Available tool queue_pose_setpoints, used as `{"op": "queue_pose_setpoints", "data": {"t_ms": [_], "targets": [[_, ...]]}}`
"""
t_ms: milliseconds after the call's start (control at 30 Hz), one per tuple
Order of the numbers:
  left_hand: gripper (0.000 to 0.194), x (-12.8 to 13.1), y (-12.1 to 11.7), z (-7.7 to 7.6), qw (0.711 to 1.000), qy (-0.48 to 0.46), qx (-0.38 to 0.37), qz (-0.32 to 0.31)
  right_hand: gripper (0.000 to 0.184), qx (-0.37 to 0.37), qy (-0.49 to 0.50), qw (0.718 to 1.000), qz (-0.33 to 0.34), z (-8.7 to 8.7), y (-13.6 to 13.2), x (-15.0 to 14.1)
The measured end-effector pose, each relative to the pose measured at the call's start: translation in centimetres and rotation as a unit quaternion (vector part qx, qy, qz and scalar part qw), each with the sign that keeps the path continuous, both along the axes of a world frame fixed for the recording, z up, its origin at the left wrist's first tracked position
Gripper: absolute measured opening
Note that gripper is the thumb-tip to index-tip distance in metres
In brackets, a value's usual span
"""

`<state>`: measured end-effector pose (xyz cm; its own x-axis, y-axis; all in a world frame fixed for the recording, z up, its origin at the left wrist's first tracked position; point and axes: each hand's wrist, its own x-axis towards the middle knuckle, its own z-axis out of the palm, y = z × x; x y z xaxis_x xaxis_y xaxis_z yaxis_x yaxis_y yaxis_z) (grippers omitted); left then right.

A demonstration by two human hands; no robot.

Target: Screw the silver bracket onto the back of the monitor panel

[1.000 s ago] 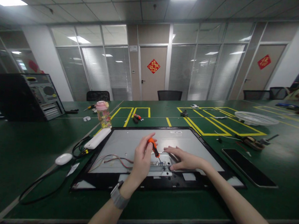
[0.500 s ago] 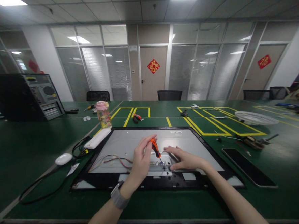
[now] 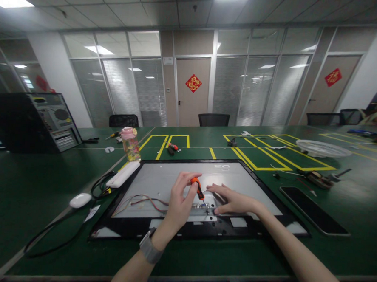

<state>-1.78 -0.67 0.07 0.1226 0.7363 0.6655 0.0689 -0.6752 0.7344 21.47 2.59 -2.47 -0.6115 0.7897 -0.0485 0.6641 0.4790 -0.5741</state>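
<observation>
An orange and black screwdriver (image 3: 198, 189) is held by its handle in my left hand (image 3: 181, 200), tilted, its tip down at a small metal bracket with connectors (image 3: 203, 205). That bracket lies on the grey back of a flat display panel (image 3: 170, 174) with a black frame. My right hand (image 3: 231, 200) rests on the panel with fingers spread, just right of the screwdriver tip, holding nothing visible. Thin coloured wires (image 3: 149, 200) run across the panel to the left of my left hand. The exact seat of the tip is too small to make out.
To the panel's left are a white power bank-like block (image 3: 123, 174), a pink-lided bottle (image 3: 130, 145), a white mouse (image 3: 80, 200) and black cables. A computer case (image 3: 33, 121) stands far left. A phone (image 3: 313, 210) lies right, near a brown tool-like part (image 3: 318, 179).
My left hand and the top of the screwdriver have shifted slightly to the right, with the fingers rolled on the handle. My right hand has stayed in place.
</observation>
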Motion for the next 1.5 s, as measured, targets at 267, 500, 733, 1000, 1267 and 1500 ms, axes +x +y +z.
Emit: {"op": "queue_pose_setpoints", "data": {"t_ms": [267, 500, 733, 1000, 1267, 1500], "targets": [[0.030, 0.11, -0.03, 0.21, 1.000, -0.009, -0.014, -0.017, 0.084, -0.003, 0.005, 1.000, -0.008, -0.20, 0.06, 0.07], [0.021, -0.04, 0.17, -0.02, 0.999, -0.009, 0.021, 0.024, 0.083, -0.002, 0.002, 1.000, -0.002, -0.08, 0.03, 0.04], [0.027, -0.10, 0.27, 0.39, 0.999, -0.026, -0.023, -0.025, 0.084, -0.008, 0.001, 1.000, -0.007, -0.10, 0.03, 0.06], [0.034, 0.13, 0.35, -0.02, 0.990, -0.078, -0.084, -0.086, 0.085, -0.005, 0.001, 1.000, -0.005, 0.07, -0.05, -0.02], [0.018, -0.12, 0.70, 0.23, 0.998, -0.014, -0.014, 0.054, 0.084, -0.004, -0.004, 1.000, -0.002, 0.03, 0.01, -0.01], [0.030, -0.19, 0.55, 0.18, 0.998, -0.003, -0.007, 0.060, 0.083, -0.013, 0.001, 1.000, -0.006, 0.19, -0.12, -0.08]]}}
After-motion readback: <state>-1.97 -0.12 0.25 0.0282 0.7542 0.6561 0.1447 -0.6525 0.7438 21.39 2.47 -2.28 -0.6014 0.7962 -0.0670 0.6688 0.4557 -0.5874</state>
